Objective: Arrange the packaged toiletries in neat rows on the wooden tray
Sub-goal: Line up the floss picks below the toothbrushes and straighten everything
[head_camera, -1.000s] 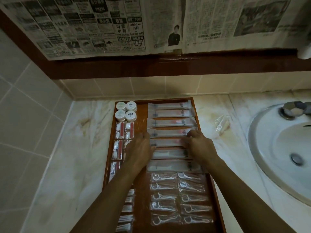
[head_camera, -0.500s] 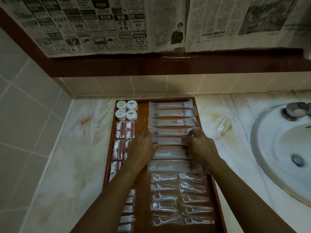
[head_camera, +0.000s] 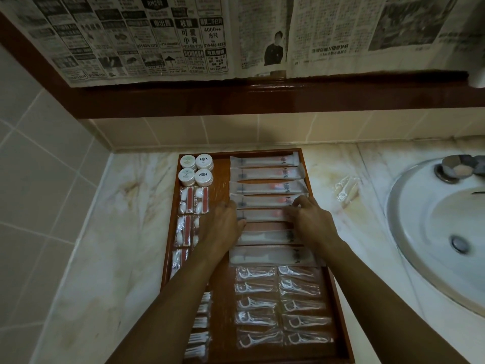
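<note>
A wooden tray lies on the marble counter. Its right column holds several long toothbrush packets, one below the other. My left hand and my right hand pinch the two ends of a toothbrush packet in the middle of that column. My fingertips reach the packet above it. Two columns of floss pick packets lie below. On the tray's left side are round white jars, cotton packets and cotton swab packets, partly hidden by my left forearm.
One loose floss packet lies on the counter to the right of the tray. A white sink with a tap is at the right. A tiled wall stands at the left, and newspaper hangs above the dark ledge.
Both hands have crept slightly farther up the toothbrush column, with fingertips now at the packet above. The other packets have not moved.
</note>
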